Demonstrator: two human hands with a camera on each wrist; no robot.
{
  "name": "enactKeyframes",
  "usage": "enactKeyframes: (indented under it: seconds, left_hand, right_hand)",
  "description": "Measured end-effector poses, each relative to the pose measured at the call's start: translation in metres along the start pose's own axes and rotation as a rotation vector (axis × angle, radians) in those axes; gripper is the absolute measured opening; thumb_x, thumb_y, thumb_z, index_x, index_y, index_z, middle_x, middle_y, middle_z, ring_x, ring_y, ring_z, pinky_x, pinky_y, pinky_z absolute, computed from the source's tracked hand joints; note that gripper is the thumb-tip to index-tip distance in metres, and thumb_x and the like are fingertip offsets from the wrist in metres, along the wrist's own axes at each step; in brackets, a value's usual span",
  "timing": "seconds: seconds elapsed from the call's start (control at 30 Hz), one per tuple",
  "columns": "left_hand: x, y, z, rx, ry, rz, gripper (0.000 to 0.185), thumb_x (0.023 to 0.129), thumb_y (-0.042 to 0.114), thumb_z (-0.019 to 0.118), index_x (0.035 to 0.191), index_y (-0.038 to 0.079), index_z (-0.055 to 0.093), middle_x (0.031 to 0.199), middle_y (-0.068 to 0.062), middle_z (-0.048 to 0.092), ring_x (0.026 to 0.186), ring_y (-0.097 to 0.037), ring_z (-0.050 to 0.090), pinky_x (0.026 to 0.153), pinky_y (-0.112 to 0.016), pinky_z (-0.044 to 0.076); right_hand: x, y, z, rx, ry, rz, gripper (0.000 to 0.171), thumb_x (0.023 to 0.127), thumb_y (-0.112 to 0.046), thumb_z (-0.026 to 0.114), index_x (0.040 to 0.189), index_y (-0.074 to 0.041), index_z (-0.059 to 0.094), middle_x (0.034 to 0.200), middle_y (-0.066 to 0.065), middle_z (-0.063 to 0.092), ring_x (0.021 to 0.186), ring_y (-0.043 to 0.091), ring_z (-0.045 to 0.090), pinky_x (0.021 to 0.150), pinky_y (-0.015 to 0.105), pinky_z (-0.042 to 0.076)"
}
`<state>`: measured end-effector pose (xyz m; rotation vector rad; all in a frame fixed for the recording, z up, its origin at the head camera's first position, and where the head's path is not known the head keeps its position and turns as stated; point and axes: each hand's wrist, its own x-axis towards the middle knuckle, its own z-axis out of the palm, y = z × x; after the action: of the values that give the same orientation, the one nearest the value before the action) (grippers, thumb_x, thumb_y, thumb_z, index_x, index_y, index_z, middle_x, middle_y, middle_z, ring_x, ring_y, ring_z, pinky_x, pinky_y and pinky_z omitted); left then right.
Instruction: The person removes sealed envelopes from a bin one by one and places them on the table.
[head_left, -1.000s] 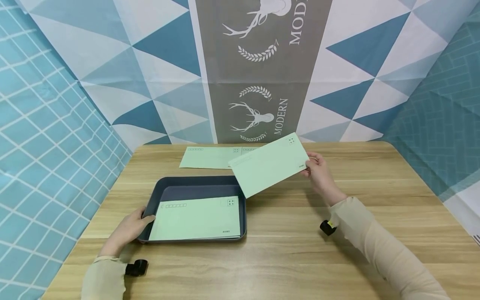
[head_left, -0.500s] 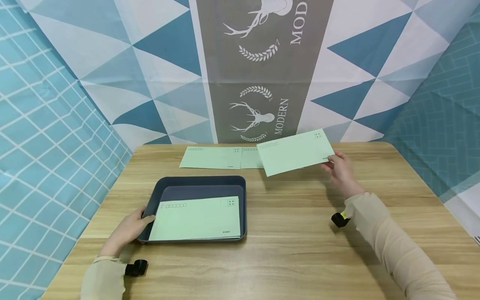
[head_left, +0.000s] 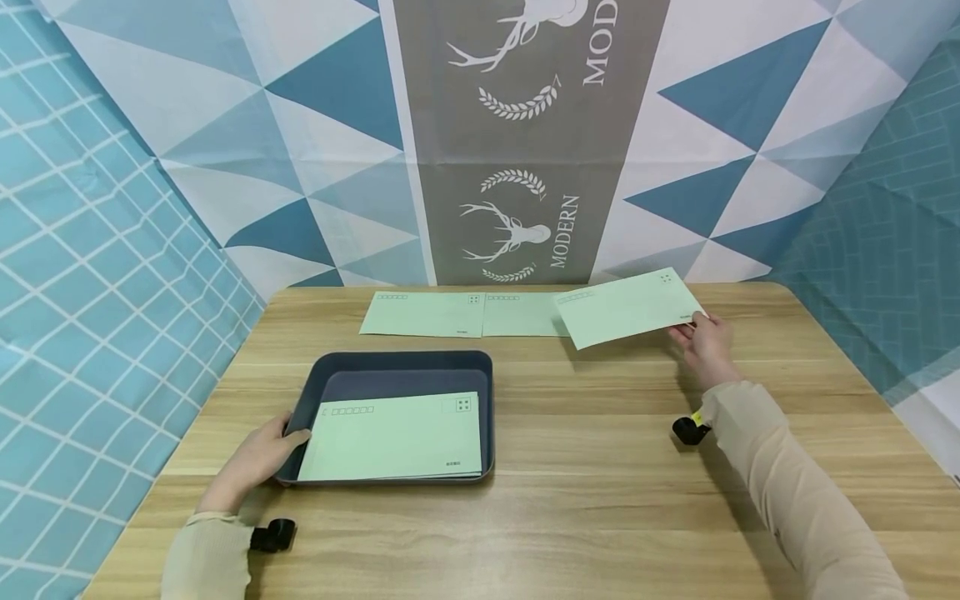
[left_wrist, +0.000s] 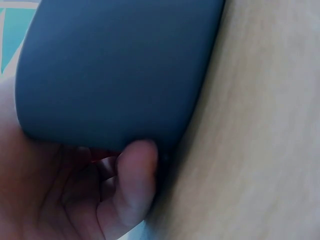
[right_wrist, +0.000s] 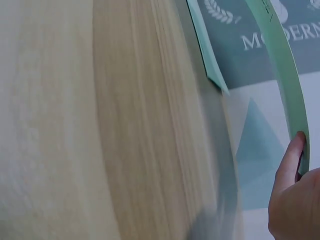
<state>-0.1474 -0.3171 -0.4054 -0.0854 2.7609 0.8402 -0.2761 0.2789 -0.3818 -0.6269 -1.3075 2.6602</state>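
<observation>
A pale green envelope (head_left: pixel 626 307) is tilted above the back of the table, its lower right corner pinched by my right hand (head_left: pixel 707 343). In the right wrist view this envelope (right_wrist: pixel 285 70) appears nearly edge-on and slightly bowed. My left hand (head_left: pixel 258 457) grips the left wall of a dark grey tray (head_left: pixel 405 360), thumb over the rim and fingers outside. The left wrist view shows curled fingers against the tray's outer wall (left_wrist: pixel 115 75). Inside the tray lies a small stack of green envelopes (head_left: pixel 393 437), toward its front.
Along the table's (head_left: pixel 585 517) back edge lie a left envelope (head_left: pixel 423 315) and a second envelope (head_left: pixel 521 317), side by side. The held one overlaps the second's right end in the head view. A patterned wall covering (head_left: pixel 510 142) rises right behind the table.
My right hand has carried the envelope rightward, from over the tray's back right corner to the right of the second envelope, and has turned it flatter. My left hand stays on the tray.
</observation>
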Motion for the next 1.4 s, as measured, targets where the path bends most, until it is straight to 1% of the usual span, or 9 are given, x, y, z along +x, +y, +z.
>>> enactKeyframes:
  seconds: [0.1, 0.2, 0.33, 0.43, 0.67, 0.9, 1.03, 1.27, 1.4]
  left_hand:
    - [0.0, 0.001, 0.0, -0.004, -0.004, -0.005, 0.056, 0.096, 0.034, 0.037, 0.13, -0.011, 0.035, 0.121, -0.034, 0.047, 0.105, -0.042, 0.051, 0.085, -0.052, 0.042]
    - [0.0, 0.001, -0.001, -0.003, -0.002, -0.006, 0.057, 0.096, 0.035, 0.037, 0.13, -0.011, 0.035, 0.121, -0.034, 0.047, 0.104, -0.041, 0.051, 0.085, -0.051, 0.042]
    - [0.001, 0.001, -0.002, 0.008, -0.002, -0.009, 0.06, 0.096, 0.036, 0.037, 0.131, -0.012, 0.033, 0.125, -0.036, 0.043, 0.11, -0.047, 0.046, 0.087, -0.054, 0.04]
    - [0.002, 0.001, -0.002, 0.016, -0.003, -0.014, 0.06, 0.096, 0.036, 0.037, 0.132, -0.013, 0.031, 0.127, -0.037, 0.04, 0.113, -0.05, 0.042, 0.089, -0.056, 0.039]
    - [0.002, 0.001, -0.002, 0.017, 0.001, 0.001, 0.059, 0.096, 0.036, 0.037, 0.13, -0.012, 0.033, 0.126, -0.036, 0.042, 0.112, -0.05, 0.043, 0.088, -0.055, 0.039]
    - [0.002, 0.0, -0.002, 0.001, -0.001, 0.006, 0.058, 0.095, 0.038, 0.037, 0.129, -0.01, 0.036, 0.122, -0.034, 0.047, 0.106, -0.043, 0.05, 0.084, -0.052, 0.042]
    - [0.001, 0.0, -0.002, 0.009, -0.004, 0.008, 0.059, 0.096, 0.038, 0.037, 0.13, -0.01, 0.035, 0.124, -0.035, 0.044, 0.109, -0.046, 0.047, 0.085, -0.053, 0.041]
    - [0.001, 0.001, -0.001, 0.025, -0.001, 0.01, 0.06, 0.096, 0.037, 0.037, 0.13, -0.012, 0.033, 0.127, -0.037, 0.041, 0.113, -0.051, 0.042, 0.088, -0.056, 0.039]
    - [0.0, 0.001, 0.0, 0.025, -0.007, 0.005, 0.062, 0.096, 0.037, 0.037, 0.132, -0.014, 0.031, 0.129, -0.038, 0.038, 0.116, -0.052, 0.039, 0.09, -0.057, 0.037]
  right_hand:
    - [0.002, -0.002, -0.004, 0.051, 0.013, -0.001, 0.032, 0.096, -0.006, 0.028, 0.127, -0.005, 0.028, 0.083, 0.007, 0.056, 0.062, 0.017, 0.063, 0.056, 0.026, 0.054]
    - [0.004, -0.005, -0.006, 0.084, 0.048, 0.001, 0.024, 0.096, -0.007, 0.03, 0.12, -0.007, 0.031, 0.083, 0.007, 0.056, 0.062, 0.017, 0.063, 0.055, 0.026, 0.054]
    - [0.008, -0.009, -0.009, 0.137, 0.071, 0.02, 0.039, 0.097, -0.015, 0.032, 0.136, -0.011, 0.024, 0.09, 0.006, 0.053, 0.069, 0.016, 0.063, 0.062, 0.027, 0.054]
    - [0.011, -0.011, -0.013, 0.182, 0.089, 0.029, 0.044, 0.097, -0.02, 0.033, 0.14, -0.014, 0.022, 0.092, 0.006, 0.053, 0.072, 0.016, 0.063, 0.065, 0.027, 0.054]
    - [0.015, -0.013, -0.019, 0.239, 0.152, 0.022, 0.041, 0.097, -0.023, 0.035, 0.138, -0.018, 0.03, 0.091, 0.006, 0.056, 0.072, 0.016, 0.065, 0.063, 0.029, 0.055]
    - [0.022, -0.013, -0.028, 0.269, 0.211, 0.017, 0.04, 0.097, -0.026, 0.034, 0.136, -0.02, 0.034, 0.088, 0.008, 0.054, 0.075, 0.016, 0.063, 0.067, 0.029, 0.055]
    - [0.024, -0.013, -0.031, 0.288, 0.223, 0.015, 0.038, 0.096, -0.026, 0.036, 0.134, -0.02, 0.04, 0.085, 0.008, 0.057, 0.076, 0.016, 0.062, 0.068, 0.03, 0.054]
    - [0.029, -0.014, -0.032, 0.301, 0.262, 0.028, 0.038, 0.096, -0.028, 0.037, 0.132, -0.022, 0.044, 0.086, 0.007, 0.059, 0.084, 0.016, 0.062, 0.078, 0.029, 0.053]
    - [0.032, -0.014, -0.033, 0.354, 0.299, 0.046, 0.037, 0.096, -0.029, 0.035, 0.131, -0.024, 0.046, 0.093, 0.006, 0.06, 0.099, 0.014, 0.059, 0.088, 0.029, 0.048]
